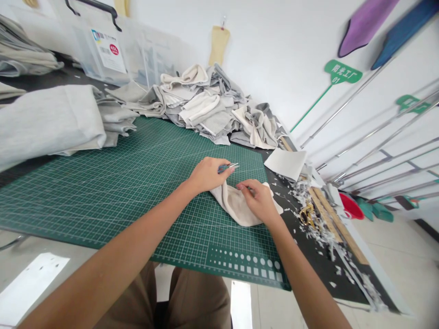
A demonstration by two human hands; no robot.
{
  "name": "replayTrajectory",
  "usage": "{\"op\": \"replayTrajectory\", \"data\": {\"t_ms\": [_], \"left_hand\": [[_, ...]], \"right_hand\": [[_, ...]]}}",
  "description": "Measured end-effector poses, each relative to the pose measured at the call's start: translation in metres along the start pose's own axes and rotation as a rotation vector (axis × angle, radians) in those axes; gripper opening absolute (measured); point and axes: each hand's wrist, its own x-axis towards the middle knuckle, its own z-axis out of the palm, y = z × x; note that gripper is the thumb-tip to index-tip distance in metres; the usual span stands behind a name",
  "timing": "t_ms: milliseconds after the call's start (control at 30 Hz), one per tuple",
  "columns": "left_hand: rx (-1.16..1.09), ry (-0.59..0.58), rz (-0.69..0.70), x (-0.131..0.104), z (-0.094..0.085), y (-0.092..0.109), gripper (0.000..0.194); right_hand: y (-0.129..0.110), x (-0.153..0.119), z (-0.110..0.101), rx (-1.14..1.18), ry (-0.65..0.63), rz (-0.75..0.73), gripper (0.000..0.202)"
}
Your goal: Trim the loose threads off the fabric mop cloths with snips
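Note:
My left hand (210, 173) is closed around small thread snips (233, 165), whose silver tips point right. A cream-coloured cloth piece (235, 206) hangs from beneath that hand and curves across the green cutting mat (164, 155). My right hand (258, 199) lies over the right part of the cloth. Its thumb and fingertips are pinched together; what sits between them is too small to make out. Part of the cloth is hidden beneath the right hand.
A heap of grey and cream cloth pieces (206, 105) lies at the back. Folded cloth (51, 119) is stacked at left, before a clear plastic bin (106, 50). At right are gold scissors (307, 214), wooden strips (339, 226), scraps (331, 237) and a white sheet (286, 163).

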Motion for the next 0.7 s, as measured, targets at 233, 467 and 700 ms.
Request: {"op": "replayTrajectory", "data": {"t_ms": [233,467,700], "left_hand": [[0.000,0.002,0.033,-0.0003,0.0002,0.0004,0.030],[0.020,-0.003,0.043,-0.0002,0.0012,0.0001,0.029],[-0.007,-0.025,0.026,-0.0011,-0.0003,0.0014,0.031]], "right_hand": [[0.0005,0.0004,-0.0027,-0.013,-0.055,0.004,0.013],[-0.0026,-0.0004,0.0041,-0.011,-0.057,-0.047,0.007],[-0.0047,0.0010,0.0017,0.066,0.019,0.049,0.009]]}}
